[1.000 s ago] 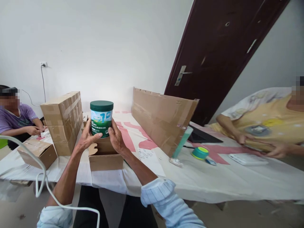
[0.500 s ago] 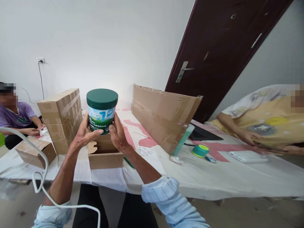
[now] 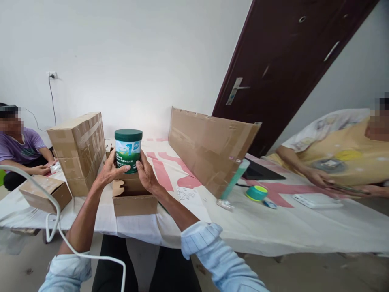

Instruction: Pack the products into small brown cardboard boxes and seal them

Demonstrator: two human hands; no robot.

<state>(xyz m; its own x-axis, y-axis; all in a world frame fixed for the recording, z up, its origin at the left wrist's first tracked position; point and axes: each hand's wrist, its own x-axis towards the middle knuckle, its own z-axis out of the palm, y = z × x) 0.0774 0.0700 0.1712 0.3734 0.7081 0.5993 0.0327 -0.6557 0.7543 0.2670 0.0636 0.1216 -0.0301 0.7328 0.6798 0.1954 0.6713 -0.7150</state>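
Note:
A green lidded tub (image 3: 128,151) with a blue, white and green label is held upright between my two hands. My left hand (image 3: 110,169) is closed on its left side, thumb across the lower front. On the right side my right hand (image 3: 147,172) grips it, thumb near the base. Beneath and just behind my hands stands an open cardboard box (image 3: 135,205) with a torn-edged flap at its left. The tub's back and the fingers behind it are hidden.
Stacked taped cartons (image 3: 80,148) and a smaller box (image 3: 45,194) stand at left; a cardboard panel (image 3: 209,150) leans at centre right. Tape roll (image 3: 257,193), white device (image 3: 317,200) and printed sheet (image 3: 194,202) lie rightward. A white cable (image 3: 91,256) crosses my left arm. People sit at both sides.
The tub is lower and farther from me, and appears smaller. Both hands still hold it. The white cable has shifted slightly, and the person at right has moved a little.

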